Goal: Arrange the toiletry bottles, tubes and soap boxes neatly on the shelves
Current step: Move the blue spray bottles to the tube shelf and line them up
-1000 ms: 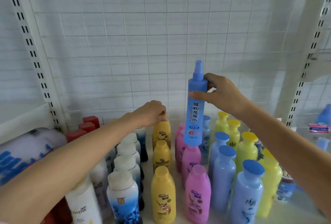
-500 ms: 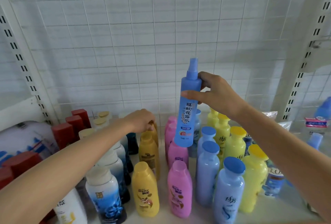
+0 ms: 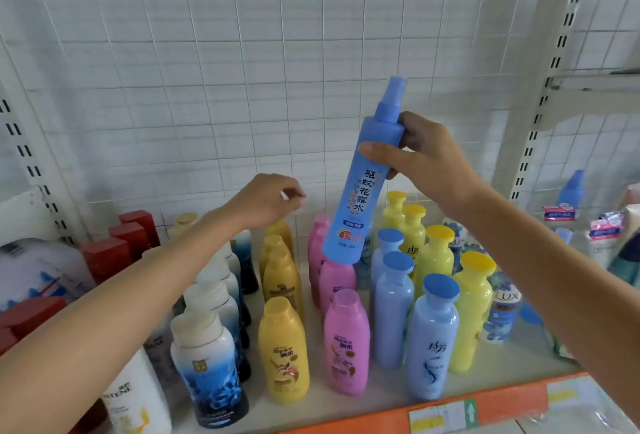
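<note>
Above the rows of plastic shampoo bottles on the white shelf (image 3: 381, 409), my right hand (image 3: 429, 163) gripped a tall blue spray bottle (image 3: 367, 184), tilted; my left hand (image 3: 266, 199) hovered with loosely curled fingers over the yellow bottles (image 3: 280, 267).

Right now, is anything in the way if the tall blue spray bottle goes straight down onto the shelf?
Yes. The blue spray bottle, gripped by the right hand, hangs tilted over the pink bottles, and the light blue bottles stand just beside. No bare shelf shows directly beneath it.
</note>
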Action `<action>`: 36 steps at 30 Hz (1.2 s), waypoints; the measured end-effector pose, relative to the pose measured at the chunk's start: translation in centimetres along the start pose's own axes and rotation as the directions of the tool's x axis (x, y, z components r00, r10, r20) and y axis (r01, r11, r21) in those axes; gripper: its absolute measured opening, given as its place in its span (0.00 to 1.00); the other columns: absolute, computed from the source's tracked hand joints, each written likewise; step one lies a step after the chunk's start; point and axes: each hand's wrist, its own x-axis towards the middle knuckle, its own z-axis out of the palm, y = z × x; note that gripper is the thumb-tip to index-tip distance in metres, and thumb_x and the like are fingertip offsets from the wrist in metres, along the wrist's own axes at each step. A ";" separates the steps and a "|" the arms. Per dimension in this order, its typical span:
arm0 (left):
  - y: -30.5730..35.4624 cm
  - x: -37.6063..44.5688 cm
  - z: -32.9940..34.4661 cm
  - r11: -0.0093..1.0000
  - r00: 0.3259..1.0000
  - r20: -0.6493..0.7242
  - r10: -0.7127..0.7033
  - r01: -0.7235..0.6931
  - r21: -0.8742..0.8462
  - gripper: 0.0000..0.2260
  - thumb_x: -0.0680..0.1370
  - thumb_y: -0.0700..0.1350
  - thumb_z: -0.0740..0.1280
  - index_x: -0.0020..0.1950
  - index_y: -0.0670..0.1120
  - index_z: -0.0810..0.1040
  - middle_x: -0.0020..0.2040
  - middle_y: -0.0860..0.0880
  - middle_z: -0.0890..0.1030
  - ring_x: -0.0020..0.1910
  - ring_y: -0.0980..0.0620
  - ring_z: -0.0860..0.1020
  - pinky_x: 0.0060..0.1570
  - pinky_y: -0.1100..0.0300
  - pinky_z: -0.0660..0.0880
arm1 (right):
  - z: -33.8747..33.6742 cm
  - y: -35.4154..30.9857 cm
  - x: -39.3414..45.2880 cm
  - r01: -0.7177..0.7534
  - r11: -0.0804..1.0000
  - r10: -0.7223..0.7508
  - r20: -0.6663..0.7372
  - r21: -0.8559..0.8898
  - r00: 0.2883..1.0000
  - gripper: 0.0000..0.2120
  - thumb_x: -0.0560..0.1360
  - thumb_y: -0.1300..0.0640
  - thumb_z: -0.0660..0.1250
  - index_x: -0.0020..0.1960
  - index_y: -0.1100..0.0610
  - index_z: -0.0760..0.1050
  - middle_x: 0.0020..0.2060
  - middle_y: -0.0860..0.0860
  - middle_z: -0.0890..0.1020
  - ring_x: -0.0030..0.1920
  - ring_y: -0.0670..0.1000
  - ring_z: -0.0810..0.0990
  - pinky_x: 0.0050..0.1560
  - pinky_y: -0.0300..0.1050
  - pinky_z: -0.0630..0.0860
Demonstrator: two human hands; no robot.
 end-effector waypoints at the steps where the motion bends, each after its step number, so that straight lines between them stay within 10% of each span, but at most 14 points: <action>1: 1.6 -0.3 -0.7 0.995 0.998 -0.054 0.032 -0.036 -0.088 0.08 0.78 0.48 0.63 0.53 0.49 0.79 0.45 0.57 0.78 0.42 0.59 0.77 0.44 0.68 0.72 | -0.3 -0.3 -0.3 -0.015 1.000 0.015 -0.012 0.017 1.000 0.08 0.71 0.56 0.71 0.47 0.56 0.75 0.36 0.49 0.80 0.32 0.42 0.78 0.35 0.36 0.76; 8: 11.3 -2.6 -2.0 0.792 0.960 -0.042 0.275 -0.251 -0.557 0.14 0.74 0.56 0.65 0.52 0.47 0.79 0.48 0.51 0.83 0.46 0.54 0.81 0.49 0.61 0.78 | -3.6 -2.0 -3.7 -0.032 0.998 0.036 -0.065 0.059 0.997 0.11 0.72 0.59 0.69 0.50 0.65 0.74 0.35 0.51 0.80 0.33 0.44 0.80 0.33 0.39 0.75; 16: 20.6 -1.9 5.5 0.775 0.897 0.100 0.430 -0.310 -0.551 0.13 0.67 0.54 0.73 0.49 0.54 0.78 0.44 0.51 0.83 0.44 0.53 0.82 0.50 0.55 0.79 | -11.6 -2.2 -8.4 -0.100 0.995 0.097 -0.105 -0.021 0.990 0.19 0.68 0.56 0.71 0.54 0.67 0.74 0.40 0.56 0.81 0.39 0.56 0.81 0.42 0.54 0.77; 24: 29.7 -1.0 14.2 0.697 0.890 0.108 0.442 -0.264 -0.667 0.19 0.65 0.58 0.72 0.49 0.47 0.79 0.44 0.48 0.83 0.44 0.50 0.81 0.48 0.55 0.78 | -24.3 1.1 -14.2 -0.297 0.927 0.291 -0.062 -0.228 0.955 0.05 0.72 0.60 0.69 0.47 0.54 0.77 0.42 0.53 0.84 0.37 0.45 0.80 0.40 0.42 0.77; 36: 42.2 0.2 23.7 0.665 0.873 0.196 0.446 -0.177 -0.726 0.09 0.69 0.52 0.74 0.44 0.58 0.76 0.42 0.57 0.82 0.44 0.58 0.80 0.49 0.63 0.75 | -36.7 6.8 -21.4 -0.372 0.887 0.400 0.053 -0.271 0.915 0.09 0.72 0.60 0.69 0.48 0.47 0.75 0.45 0.51 0.83 0.42 0.47 0.81 0.41 0.42 0.79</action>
